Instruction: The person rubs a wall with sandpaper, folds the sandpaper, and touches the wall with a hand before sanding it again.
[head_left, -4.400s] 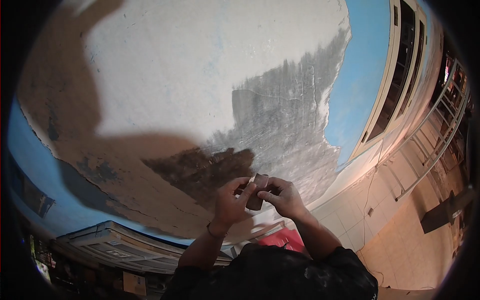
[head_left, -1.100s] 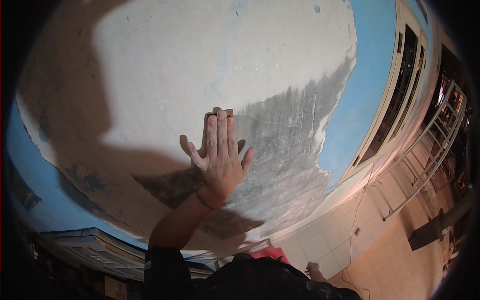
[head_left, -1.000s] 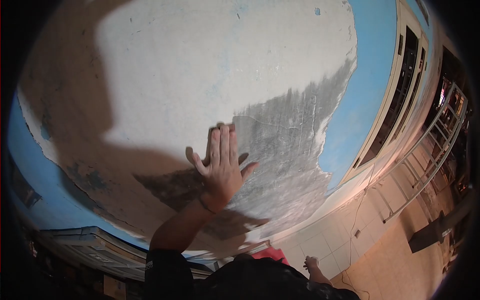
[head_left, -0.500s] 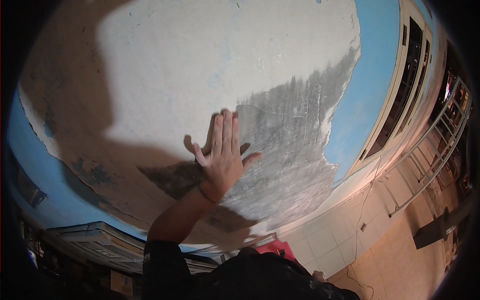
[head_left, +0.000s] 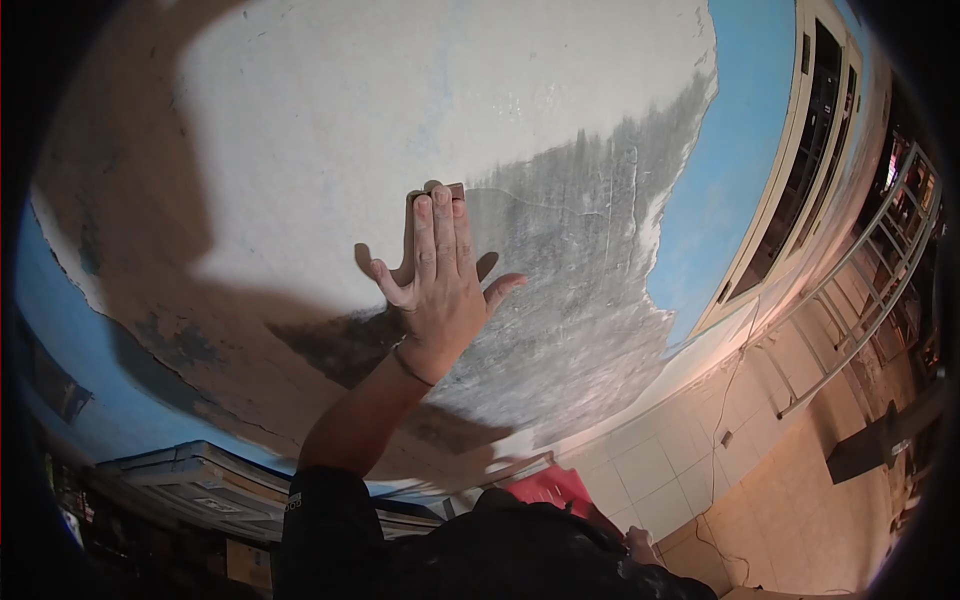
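Observation:
My left hand point(head_left: 445, 290) lies against the wall point(head_left: 320, 120), its three middle fingers straight and together, the thumb and little finger spread. Under the fingertips a small brown piece of sandpaper point(head_left: 457, 191) shows at its edge; the rest is hidden by the hand, which presses it to the wall. Around the hand the surface is part white and part scuffed dark grey point(head_left: 560, 260). Low in the view, only part of my right hand point(head_left: 640, 546) shows beside my dark shirt, near a red flat-sided object point(head_left: 555, 488). Its fingers are too small and covered to read.
Blue paint point(head_left: 740, 130) with a ragged peeling edge borders the bare patch. A framed window point(head_left: 790, 190) is at the right, with a metal ladder point(head_left: 860, 300) below it. A thin cable point(head_left: 715, 480) runs down over the tiles. Stacked grey panels point(head_left: 200, 485) stand lower left.
My left hand has slid a little up and left along the wall, with the brown sandpaper under its fingertips. More of the red object and of my right hand shows now.

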